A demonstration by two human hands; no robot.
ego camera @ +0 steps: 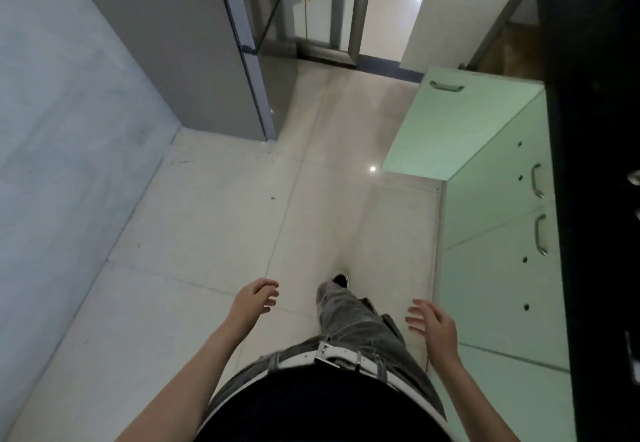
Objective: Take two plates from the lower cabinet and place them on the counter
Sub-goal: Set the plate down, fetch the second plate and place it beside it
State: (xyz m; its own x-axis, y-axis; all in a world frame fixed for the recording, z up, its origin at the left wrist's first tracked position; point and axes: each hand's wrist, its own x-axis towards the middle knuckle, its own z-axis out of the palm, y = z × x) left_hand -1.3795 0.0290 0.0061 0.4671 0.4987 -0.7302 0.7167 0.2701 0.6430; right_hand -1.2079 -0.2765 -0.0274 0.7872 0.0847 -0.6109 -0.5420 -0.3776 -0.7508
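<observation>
Pale green lower cabinets (498, 268) run along the right side under a dark counter (595, 199). One cabinet door (460, 123) stands swung out over the floor; what lies inside is hidden. No plates are in view. My left hand (254, 298) hangs in front of me with loosely curled fingers and holds nothing. My right hand (434, 325) is held out near the closed cabinet fronts, fingers spread, holding nothing.
A grey refrigerator (194, 53) stands at the back left beside a blue-grey wall (62, 136). A doorway with a glass door (311, 5) lies ahead. Light floor tiles (214, 227) stretch between wall and cabinets. My leg and shoe (341, 280) point forward.
</observation>
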